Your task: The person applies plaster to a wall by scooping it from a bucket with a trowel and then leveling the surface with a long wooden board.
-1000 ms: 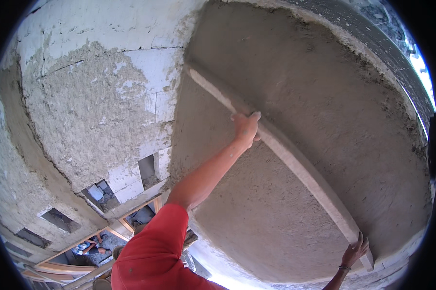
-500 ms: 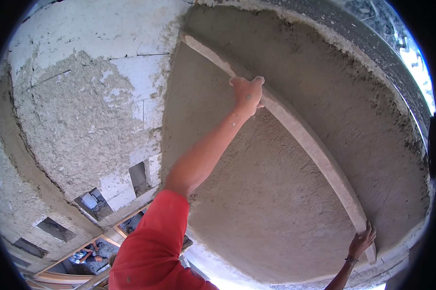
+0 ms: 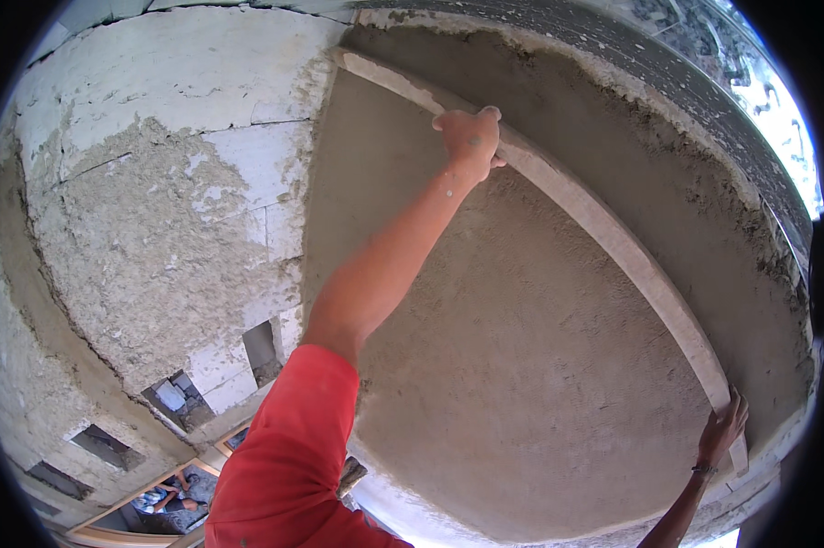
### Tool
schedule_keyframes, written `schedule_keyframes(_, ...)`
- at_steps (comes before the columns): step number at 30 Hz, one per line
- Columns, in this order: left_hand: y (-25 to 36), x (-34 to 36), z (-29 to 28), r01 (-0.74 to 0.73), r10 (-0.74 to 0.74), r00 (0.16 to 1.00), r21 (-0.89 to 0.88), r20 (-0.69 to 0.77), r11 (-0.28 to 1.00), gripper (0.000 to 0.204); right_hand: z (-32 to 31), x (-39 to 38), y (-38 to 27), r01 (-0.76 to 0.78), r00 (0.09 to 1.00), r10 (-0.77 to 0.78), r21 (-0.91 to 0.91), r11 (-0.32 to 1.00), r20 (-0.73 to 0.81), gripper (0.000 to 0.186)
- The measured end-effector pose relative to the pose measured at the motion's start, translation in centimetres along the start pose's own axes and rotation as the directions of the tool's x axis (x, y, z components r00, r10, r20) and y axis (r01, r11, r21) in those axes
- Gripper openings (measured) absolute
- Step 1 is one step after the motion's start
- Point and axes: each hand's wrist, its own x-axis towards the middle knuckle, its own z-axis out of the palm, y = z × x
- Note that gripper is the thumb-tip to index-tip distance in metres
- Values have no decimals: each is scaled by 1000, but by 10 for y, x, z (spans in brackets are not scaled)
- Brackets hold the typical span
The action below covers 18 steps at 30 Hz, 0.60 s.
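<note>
A long, pale screed board [image 3: 603, 219], smeared with plaster, lies against a wall of wet grey plaster [image 3: 494, 365]. It runs from the upper left down to the lower right and looks curved in this wide view. My left hand [image 3: 469, 142], on a bare forearm below a red sleeve, is closed around the board's upper part. Close to the lower end, my right hand [image 3: 724, 427] grips the board, a dark band around its wrist. The plaster below the board shows rough patches and fine pits.
Left of the plaster stands a pale block wall [image 3: 275, 164], partly coated with rough mortar. Small rectangular openings [image 3: 179, 400] pierce it lower down. Another person [image 3: 170, 498] shows through a framed opening at the lower left. A dark speckled band [image 3: 704, 78] borders the plaster's upper right.
Both hands have shifted the board across the plaster, its upper end slightly up and its lower end to the right and upward. Both grips are kept.
</note>
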Motion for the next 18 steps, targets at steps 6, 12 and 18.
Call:
schedule_keyframes(6,37,-1,38,-95,98,993,-42,71,995,80,3,10,18,-9,998,7,-30,999,-55,61)
schedule_keyframes(12,52,0,59,-108,133,973,-137,191,985,64,-4,32,49,-15,999,13,-56,998,-42,60)
schedule_keyframes(18,64,3,58,-88,80,974,32,212,996,50,8,34,55,27,999,-28,-56,998,-21,57)
